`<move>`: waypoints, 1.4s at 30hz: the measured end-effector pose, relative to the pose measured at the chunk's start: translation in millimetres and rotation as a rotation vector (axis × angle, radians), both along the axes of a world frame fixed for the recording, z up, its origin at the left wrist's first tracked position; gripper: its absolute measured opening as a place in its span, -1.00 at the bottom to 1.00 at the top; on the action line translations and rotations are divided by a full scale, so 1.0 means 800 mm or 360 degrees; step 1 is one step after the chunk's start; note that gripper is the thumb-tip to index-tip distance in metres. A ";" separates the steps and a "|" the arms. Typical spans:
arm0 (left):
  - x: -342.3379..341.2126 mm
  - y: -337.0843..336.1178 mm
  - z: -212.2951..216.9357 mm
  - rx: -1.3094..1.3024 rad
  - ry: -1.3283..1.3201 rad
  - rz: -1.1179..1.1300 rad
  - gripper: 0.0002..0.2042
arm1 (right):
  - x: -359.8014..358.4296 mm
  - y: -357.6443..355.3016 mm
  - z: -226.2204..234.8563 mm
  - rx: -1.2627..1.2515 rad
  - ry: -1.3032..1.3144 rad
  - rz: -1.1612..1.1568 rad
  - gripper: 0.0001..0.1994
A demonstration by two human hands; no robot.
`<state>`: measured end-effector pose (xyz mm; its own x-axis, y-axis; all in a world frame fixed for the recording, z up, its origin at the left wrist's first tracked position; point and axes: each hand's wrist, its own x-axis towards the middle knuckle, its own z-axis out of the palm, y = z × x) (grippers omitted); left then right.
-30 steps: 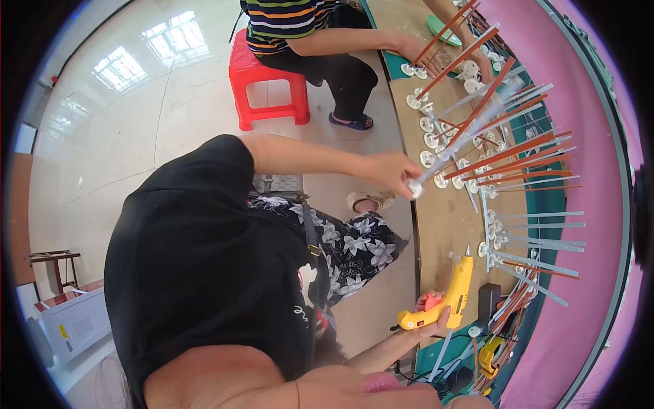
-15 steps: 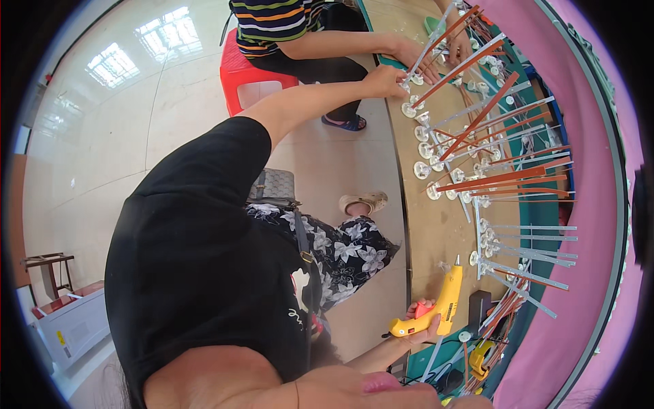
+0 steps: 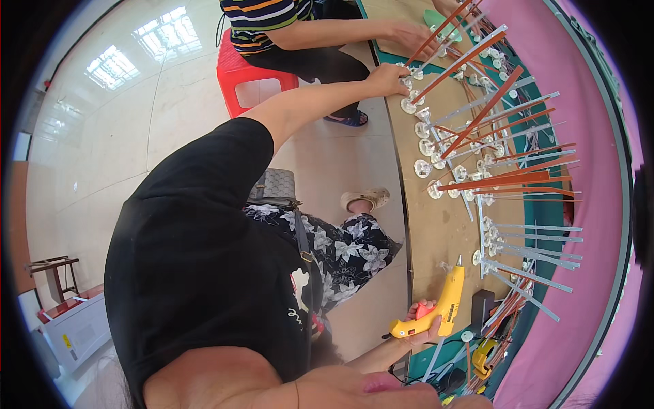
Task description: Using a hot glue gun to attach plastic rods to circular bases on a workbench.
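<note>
My left hand [image 3: 388, 80] reaches across to the table's far-left corner. Its fingers are closed at a small whitish round base [image 3: 407, 84], beside the feet of upright strips; the fingertips partly cover it. My right hand [image 3: 426, 329] is wrapped round the handle of a yellow glue gun [image 3: 449, 300] with a red trigger. Its nozzle points up and away from me over the brown board [image 3: 443, 232]. Along the board stand several whitish round bases [image 3: 422, 168] with brown strips [image 3: 501, 183] and grey perforated strips [image 3: 538, 228] fixed to them.
A co-worker's hand [image 3: 415, 41] works close to my left hand, near a green dish [image 3: 439, 24]. That person sits on a red stool [image 3: 235, 75]. A black block [image 3: 482, 308] and a yellow tool [image 3: 482, 358] lie near the glue gun. Pink cloth [image 3: 586, 286] hangs beyond.
The co-worker's hand has shifted, and the strips near it have moved and blurred. My left hand has moved only slightly; the glue gun stays nearly in place.
</note>
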<state>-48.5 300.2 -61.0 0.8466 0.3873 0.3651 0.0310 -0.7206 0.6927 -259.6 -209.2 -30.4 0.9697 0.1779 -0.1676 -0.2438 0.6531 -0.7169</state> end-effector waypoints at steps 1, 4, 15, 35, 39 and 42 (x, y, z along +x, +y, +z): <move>-0.004 -0.002 0.002 0.0002 0.0000 0.0014 -0.42 | 0.001 -0.002 -0.001 -0.0007 -0.0002 -0.0005 -0.64; -0.010 0.002 0.004 -0.0059 0.0014 -0.0028 -0.43 | -0.001 -0.003 -0.001 0.0044 -0.0022 0.0017 -0.66; -0.169 -0.092 0.029 -0.0145 -0.0246 -0.0626 -0.74 | -0.004 -0.003 0.008 0.0045 -0.0001 -0.0094 -0.62; 0.119 -0.470 0.102 -0.0129 0.0211 -0.0752 -0.76 | -0.013 0.002 -0.004 0.0037 -0.0058 -0.0232 -0.56; 0.115 -0.458 0.096 -0.0208 0.0033 -0.0838 -0.82 | -0.016 0.002 -0.001 0.0016 -0.0061 -0.0271 -0.57; 0.106 -0.444 0.096 -0.0133 -0.0139 -0.0873 -0.81 | -0.018 0.005 0.000 -0.0018 -0.0074 -0.0285 -0.58</move>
<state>36.1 -55.2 15.9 0.9003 -0.0705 0.4296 -0.3927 -0.5576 0.7313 -273.8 -205.5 -30.3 0.9924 0.0001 -0.1231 -0.0909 0.6750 -0.7322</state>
